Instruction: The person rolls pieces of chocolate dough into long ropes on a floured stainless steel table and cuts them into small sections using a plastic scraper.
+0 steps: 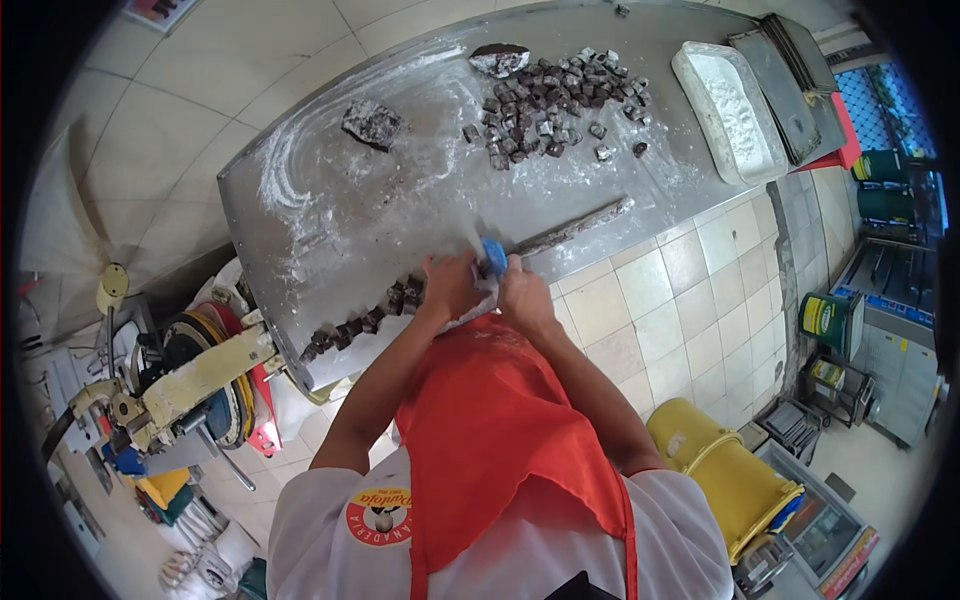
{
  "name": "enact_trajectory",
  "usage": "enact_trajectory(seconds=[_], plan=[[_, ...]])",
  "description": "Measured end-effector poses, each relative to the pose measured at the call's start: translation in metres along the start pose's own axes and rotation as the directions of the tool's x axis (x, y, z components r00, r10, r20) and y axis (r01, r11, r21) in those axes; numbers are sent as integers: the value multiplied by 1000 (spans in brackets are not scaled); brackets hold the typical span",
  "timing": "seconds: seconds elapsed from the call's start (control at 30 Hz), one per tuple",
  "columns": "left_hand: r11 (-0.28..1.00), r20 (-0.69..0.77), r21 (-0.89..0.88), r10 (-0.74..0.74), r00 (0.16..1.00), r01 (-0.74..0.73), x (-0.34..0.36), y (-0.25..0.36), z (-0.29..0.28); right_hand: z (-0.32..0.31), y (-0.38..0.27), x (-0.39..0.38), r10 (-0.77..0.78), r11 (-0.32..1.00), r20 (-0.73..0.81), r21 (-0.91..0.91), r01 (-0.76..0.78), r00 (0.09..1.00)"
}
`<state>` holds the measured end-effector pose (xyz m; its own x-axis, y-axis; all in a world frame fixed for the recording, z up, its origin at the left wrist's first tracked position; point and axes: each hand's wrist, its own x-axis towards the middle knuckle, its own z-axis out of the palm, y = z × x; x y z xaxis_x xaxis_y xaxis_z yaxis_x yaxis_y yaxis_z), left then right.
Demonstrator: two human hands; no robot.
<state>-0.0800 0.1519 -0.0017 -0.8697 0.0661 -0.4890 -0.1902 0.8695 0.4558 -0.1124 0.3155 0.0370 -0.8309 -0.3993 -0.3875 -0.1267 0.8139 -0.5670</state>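
Note:
A long, dark roll of dough (575,227) dusted with flour lies along the near edge of the steel table. My right hand (522,297) is closed round a blue-handled cutter (493,256), held over the roll's left end; its blade is smeared by motion. Just left of it, my left hand (452,285) has its fingers bent against the dough, and they partly hide that end. Beyond the left hand, a row of cut dark pieces (352,328) runs toward the table's left corner.
Farther back on the table (330,230) lie a heap of dark cubes (550,105), a dark lump (372,124) and another floured chunk (499,60). A white tray of flour (728,105) stands at the right beside stacked metal sheets (785,90). Machinery (200,385) adjoins the left corner.

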Motion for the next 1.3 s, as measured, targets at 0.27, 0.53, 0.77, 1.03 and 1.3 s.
enact_trajectory(seconds=[0.27,0.53,0.77,1.03,1.3], plan=[[988,-377,97,146,915,-118,44,-28,42,34,29,14,-58,997,-62,-48,55,996],[993,-313,-23,107,944,-120,30,3,3,3,12,8,4,982,-116,-186,-26,993],[988,-397,58,156,905,-145,48,-1,38,19,47,16,-90,976,-63,-206,76,994],[992,-132,-121,23,991,-39,51,24,5,-14,38,14,-43,979,-45,-202,33,998],[995,-365,51,95,926,-82,75,22,40,-13,53,34,-39,990,-11,-134,37,999]])
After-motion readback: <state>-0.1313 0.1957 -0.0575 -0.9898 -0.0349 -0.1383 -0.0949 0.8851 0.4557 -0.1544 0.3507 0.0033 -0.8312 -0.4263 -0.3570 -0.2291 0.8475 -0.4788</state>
